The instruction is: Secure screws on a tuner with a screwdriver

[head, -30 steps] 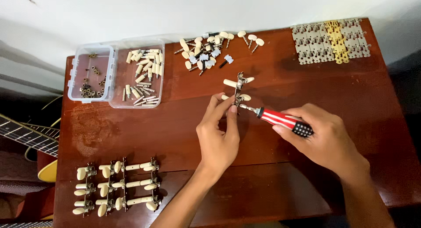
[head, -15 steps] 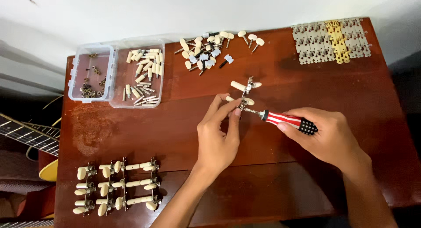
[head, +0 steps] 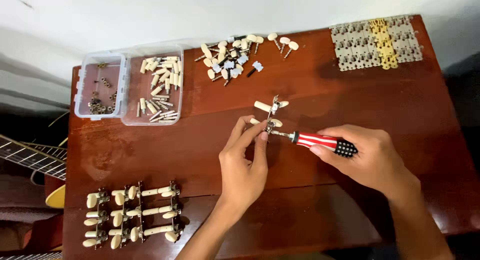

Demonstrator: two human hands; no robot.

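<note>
Since a second ago the tuning-machine strip [head: 270,115] has turned from lying nearly crosswise to standing more lengthwise on the table, and both hands have slid a little toward the right with it.

The left hand [head: 245,165] pinches the near end of the strip between thumb and forefinger, the other fingers spread loosely behind. The right hand [head: 367,157] is closed around the handle of a small screwdriver [head: 320,141], red and white striped with a dark dotted butt, its metal tip touching the strip just beside the left fingertips.

The strip is a narrow metal plate carrying cream-coloured knobs that stick out to either side. It sits near the middle of the table.

The table [head: 350,100] is reddish-brown wood, set against a white wall. On it lie a loose heap of cream tuner knobs [head: 235,57], a sheet of silver and gold metal plates [head: 377,42] at the far right, two clear plastic boxes [head: 130,85] of small parts, and assembled tuner strips [head: 132,215] at the near left. A guitar neck [head: 30,157] shows off the left edge.

The strip's long axis runs from the person's fingers away toward the wall, tilted slightly right; the screwdriver lies almost across it, tip pointing left.
</note>
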